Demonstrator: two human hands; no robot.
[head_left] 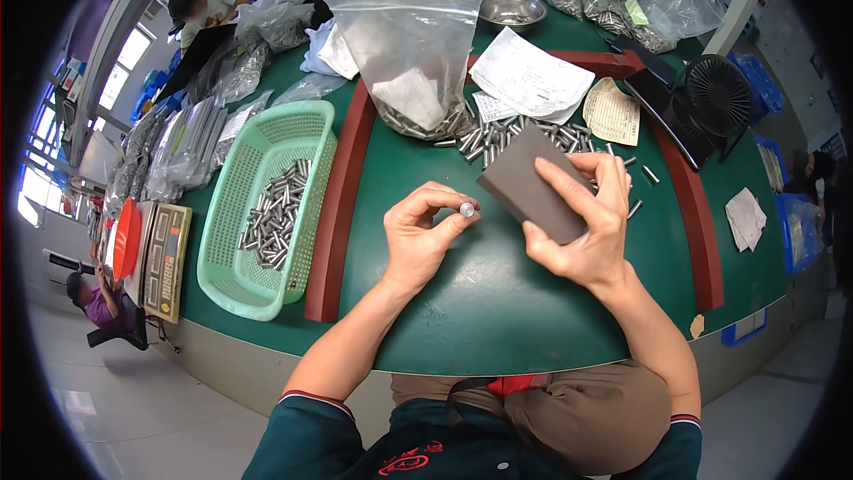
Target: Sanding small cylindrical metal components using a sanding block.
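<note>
My left hand (422,238) pinches a short metal pin (466,210) between thumb and fingers, its round end turned up toward me. My right hand (586,222) grips a flat dark grey block (529,180) by its lower right edge, tilted just right of the pin. Both hover over the green table top (498,302). Behind the block lies a loose heap of metal pins (511,135) spilling from a clear plastic bag (410,58).
A light green plastic basket (229,240) holding several pins sits to my left, past a red-brown raised border (342,204). White papers (531,80), a steel bowl (512,9), more bags, a black fan (718,98) and a scale (166,258) surround the work area. Other people sit at the far left.
</note>
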